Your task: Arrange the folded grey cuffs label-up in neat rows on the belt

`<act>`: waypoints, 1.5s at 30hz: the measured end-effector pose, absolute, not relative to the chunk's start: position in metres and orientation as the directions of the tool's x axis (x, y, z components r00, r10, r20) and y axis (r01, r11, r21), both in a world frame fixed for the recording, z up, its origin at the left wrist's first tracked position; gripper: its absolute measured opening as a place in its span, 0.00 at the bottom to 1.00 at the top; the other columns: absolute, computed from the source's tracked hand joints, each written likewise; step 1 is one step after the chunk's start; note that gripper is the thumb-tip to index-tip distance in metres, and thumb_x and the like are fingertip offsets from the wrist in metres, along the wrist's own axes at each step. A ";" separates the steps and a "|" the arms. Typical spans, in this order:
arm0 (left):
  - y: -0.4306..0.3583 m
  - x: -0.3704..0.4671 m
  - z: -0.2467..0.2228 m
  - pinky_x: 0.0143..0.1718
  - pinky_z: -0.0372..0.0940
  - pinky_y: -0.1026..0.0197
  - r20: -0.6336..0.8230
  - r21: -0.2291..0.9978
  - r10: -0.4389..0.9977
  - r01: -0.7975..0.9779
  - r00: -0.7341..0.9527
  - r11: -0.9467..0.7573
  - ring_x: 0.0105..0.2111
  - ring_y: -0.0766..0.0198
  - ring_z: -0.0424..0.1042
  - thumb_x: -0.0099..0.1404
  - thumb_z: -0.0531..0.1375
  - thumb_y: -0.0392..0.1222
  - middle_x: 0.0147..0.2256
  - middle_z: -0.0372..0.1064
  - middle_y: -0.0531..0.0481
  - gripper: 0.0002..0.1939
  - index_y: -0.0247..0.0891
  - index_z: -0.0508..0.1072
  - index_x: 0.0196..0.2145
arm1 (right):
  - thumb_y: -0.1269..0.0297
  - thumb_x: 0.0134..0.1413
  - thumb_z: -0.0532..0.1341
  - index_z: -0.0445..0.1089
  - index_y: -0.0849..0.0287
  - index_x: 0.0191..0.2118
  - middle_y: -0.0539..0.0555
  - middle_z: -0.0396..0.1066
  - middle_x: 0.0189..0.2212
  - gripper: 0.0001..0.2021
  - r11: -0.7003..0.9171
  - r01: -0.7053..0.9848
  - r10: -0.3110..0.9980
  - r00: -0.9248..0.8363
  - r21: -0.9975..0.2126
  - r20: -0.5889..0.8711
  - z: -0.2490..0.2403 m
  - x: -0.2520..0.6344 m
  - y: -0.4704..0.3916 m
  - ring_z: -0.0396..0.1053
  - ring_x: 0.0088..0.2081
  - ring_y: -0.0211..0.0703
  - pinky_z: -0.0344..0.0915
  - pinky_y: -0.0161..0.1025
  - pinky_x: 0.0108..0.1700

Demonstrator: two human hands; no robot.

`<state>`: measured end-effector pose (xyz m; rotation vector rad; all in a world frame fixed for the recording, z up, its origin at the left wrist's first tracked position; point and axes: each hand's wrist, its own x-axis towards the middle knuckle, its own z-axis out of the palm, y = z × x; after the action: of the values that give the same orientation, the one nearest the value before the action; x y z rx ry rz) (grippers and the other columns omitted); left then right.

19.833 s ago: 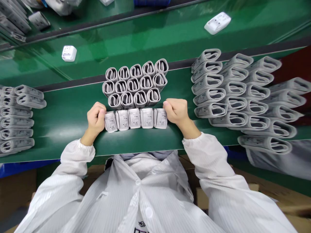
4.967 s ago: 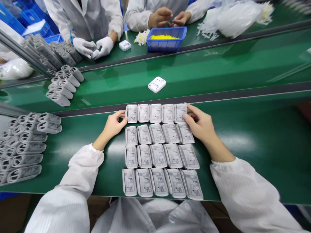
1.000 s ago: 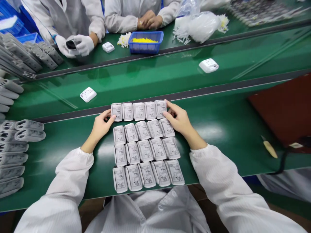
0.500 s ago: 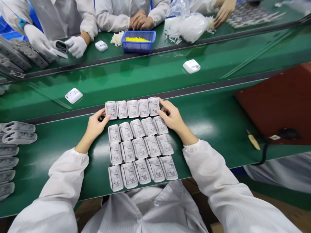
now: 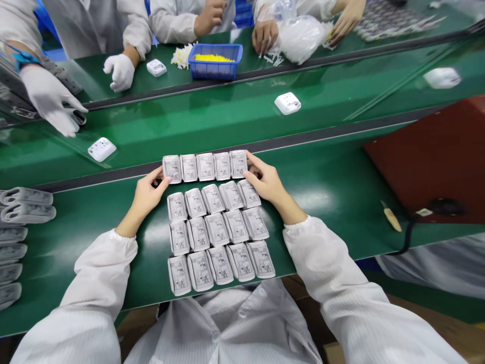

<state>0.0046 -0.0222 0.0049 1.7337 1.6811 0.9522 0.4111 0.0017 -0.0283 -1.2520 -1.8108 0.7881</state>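
Observation:
Between my two hands lies the far row of white plastic housings (image 5: pixel 205 167) with grey printed faces, standing side by side against the dark belt edge. My left hand (image 5: pixel 149 191) pinches the row's left end, thumb in front and fingers behind. At the right end my right hand (image 5: pixel 264 177) presses in the same way, its thumb on the near corner. Closer to me sit several more rows of the same housings (image 5: pixel 217 229), slightly slanted and reaching the table's front edge. Neither hand touches these nearer rows, though my right wrist is close to them.
White square devices (image 5: pixel 288 103) ride on the green conveyor (image 5: pixel 189 119). Stacked housings (image 5: pixel 28 212) stand at the left. A knife with a pale handle (image 5: pixel 392 218) lies by a dark red box (image 5: pixel 435 167). Across the belt, co-workers sit by a blue bin (image 5: pixel 215 71) of yellow pieces.
Both my hands stay on the row's ends, with almost no movement. White devices on the conveyor have shifted left, and another has appeared at right. A co-worker's gloved hand now reaches over the belt.

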 end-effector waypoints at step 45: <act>-0.021 0.004 0.003 0.45 0.69 0.53 0.119 0.768 0.993 0.635 -0.020 -0.079 0.44 0.53 0.80 0.70 0.64 0.67 0.52 0.86 0.40 0.38 0.37 0.81 0.65 | 0.41 0.74 0.59 0.65 0.56 0.79 0.59 0.83 0.46 0.37 0.364 0.454 0.929 -0.232 -0.813 0.287 -0.036 0.413 0.004 0.67 0.30 0.46 0.76 0.51 0.40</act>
<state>0.0038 -0.0213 0.0026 1.7594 1.6963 0.9283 0.4128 0.0041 -0.0364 -1.2096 -1.8384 0.7617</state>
